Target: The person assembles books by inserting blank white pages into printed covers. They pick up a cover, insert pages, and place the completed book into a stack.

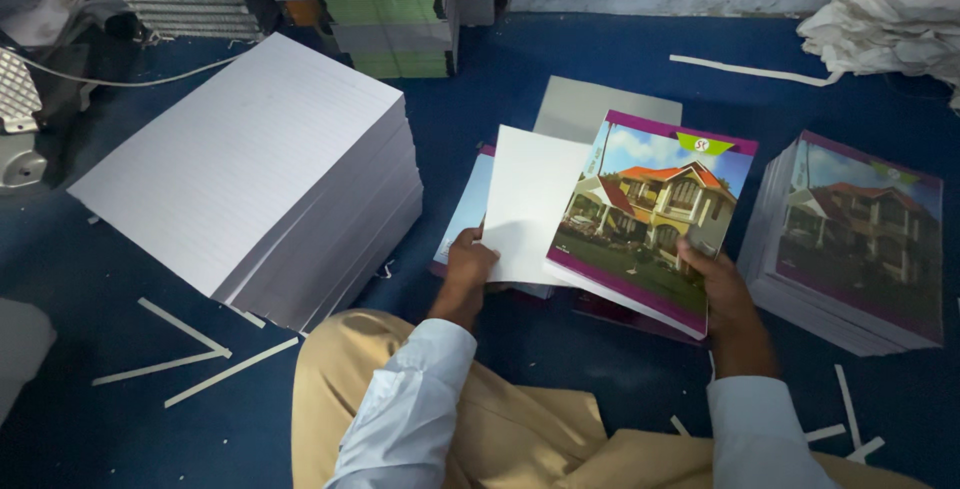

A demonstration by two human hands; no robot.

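The glossy printed cover sheet with a purple border and a picture of a house (pixel 650 224) sits pinched in the right hand (pixel 725 294), whose grip is closed on its lower right edge, thumb on top, so the sheet tilts up off the floor and shows its face. Left of that grip, the left hand (pixel 468 264) holds a plain white sheet (pixel 530 204) by its lower left corner, fingers closed under it, keeping it fanned beside the cover. Beneath both lie more covers and a grey board (pixel 590 104) on the blue floor (pixel 620 54). Farther right stands a stack of matching covers (pixel 850 239); far left, a tall pile of ruled white paper (pixel 250 169), with paper trimmings (pixel 190 349) scattered nearer the knees.
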